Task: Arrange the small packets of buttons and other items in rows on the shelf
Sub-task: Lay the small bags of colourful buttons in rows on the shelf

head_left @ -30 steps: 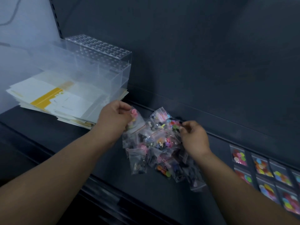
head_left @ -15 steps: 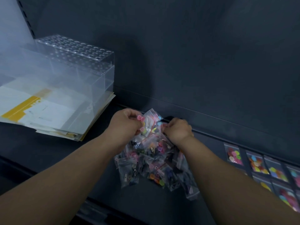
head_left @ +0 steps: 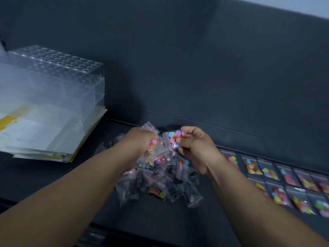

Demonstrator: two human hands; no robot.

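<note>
My right hand (head_left: 195,148) pinches one button packet (head_left: 173,140) — left hand (head_left: 140,141) grips several more packets (head_left: 154,147) above the pile (head_left: 160,180) mid-shelf (head_left: 53,184).

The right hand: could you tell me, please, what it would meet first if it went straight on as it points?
Likely the left hand and the packets it grips, close ahead of the right hand and its held packet; depth is unclear.
</note>
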